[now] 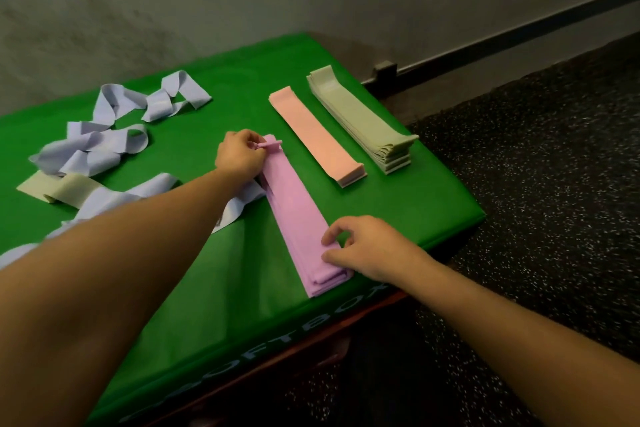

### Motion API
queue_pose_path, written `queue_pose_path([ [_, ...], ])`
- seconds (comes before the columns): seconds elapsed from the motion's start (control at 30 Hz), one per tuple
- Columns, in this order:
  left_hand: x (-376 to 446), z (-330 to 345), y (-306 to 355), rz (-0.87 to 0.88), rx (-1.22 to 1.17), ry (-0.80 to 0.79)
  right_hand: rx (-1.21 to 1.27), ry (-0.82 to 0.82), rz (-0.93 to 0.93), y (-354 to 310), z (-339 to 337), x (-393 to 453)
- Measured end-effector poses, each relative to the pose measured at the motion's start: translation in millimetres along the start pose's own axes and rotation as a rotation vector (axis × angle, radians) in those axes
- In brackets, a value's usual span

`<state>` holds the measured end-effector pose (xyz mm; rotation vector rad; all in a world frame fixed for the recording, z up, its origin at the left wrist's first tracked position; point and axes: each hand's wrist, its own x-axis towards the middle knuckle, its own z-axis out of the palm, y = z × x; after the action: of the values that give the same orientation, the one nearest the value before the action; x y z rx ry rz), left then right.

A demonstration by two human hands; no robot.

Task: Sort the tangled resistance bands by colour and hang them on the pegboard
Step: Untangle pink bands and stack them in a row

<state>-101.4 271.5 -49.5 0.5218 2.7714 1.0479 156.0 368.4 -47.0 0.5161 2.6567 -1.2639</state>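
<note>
Pink bands (298, 211) lie stacked mid-desk (194, 107), the left hand (239, 156) pinching the stack's far end and the right hand (367, 246) pinching its near end; a careless tug could skew the layers or drag in the lilac tangle (93, 146) just left of it.

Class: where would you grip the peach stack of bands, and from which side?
I'd pinch the peach stack at its near short end, from the front: the layers' edges show there, and the green stack crowds its right side.
</note>
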Motion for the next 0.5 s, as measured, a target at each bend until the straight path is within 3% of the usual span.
queue_pose_path([
  [0.2, 10, -7, -8, 0.000, 0.019, -0.133, -0.168, 0.149, -0.029, -9, -3, -6],
  [0.4, 19, -21, 12, 0.051, 0.308, -0.314, -0.251, 0.071, 0.109, -21, 5, -1],
  [0.5, 19, -20, 23, 0.047, 0.342, -0.371, -0.320, 0.035, 0.220, -28, 7, 7],
])
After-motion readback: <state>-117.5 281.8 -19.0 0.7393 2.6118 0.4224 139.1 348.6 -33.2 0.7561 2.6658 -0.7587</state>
